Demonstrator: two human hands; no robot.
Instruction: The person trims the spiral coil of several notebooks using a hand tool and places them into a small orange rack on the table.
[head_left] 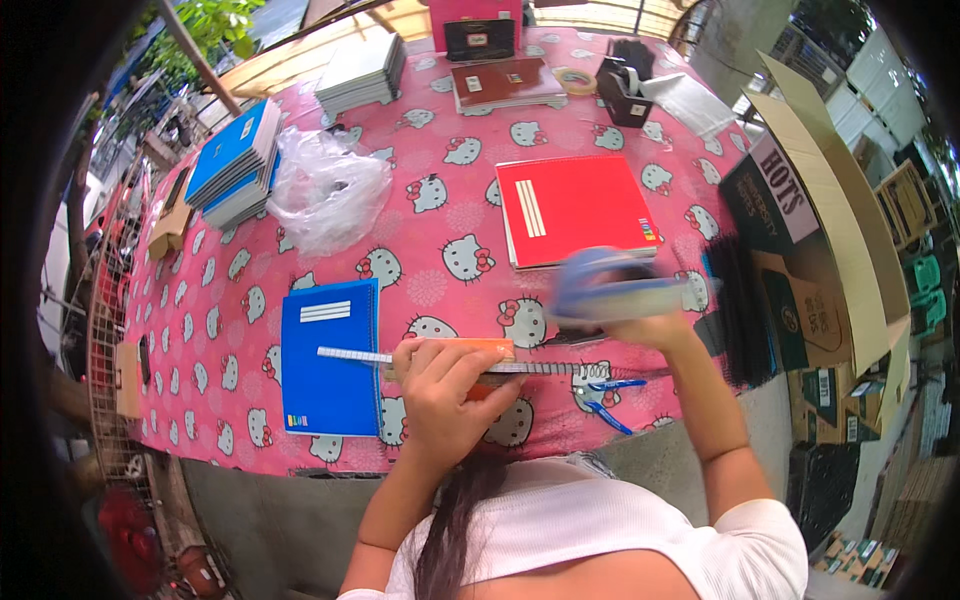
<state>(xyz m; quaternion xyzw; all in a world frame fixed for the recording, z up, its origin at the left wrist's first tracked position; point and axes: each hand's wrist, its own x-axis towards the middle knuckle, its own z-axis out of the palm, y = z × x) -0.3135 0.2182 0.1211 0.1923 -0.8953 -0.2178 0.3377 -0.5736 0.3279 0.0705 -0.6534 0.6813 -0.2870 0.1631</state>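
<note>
My left hand (445,390) is closed around an orange-covered notebook (465,349), held edge-up with its spiral wire (545,368) running to the right. A narrow white segmented strip (350,354) sticks out leftward from under my fingers, over a blue spiral notebook (330,390). My right hand (645,328) grips a blue and whitish tool (590,285), smeared by motion so that its kind is unclear; it is above the table, right of the notebook. Blue-handled pliers (612,400) lie near the wire's right end. Farther back rests a red notebook (590,205).
Stacked blue notebooks (235,155) and a clear plastic bag (330,190) are at the left. Behind stand a white stack (360,75), a brown notebook (508,82), a tape roll (574,80) and a dark holder (625,90). An open cardboard box (800,235) borders the right beside black coils (738,310).
</note>
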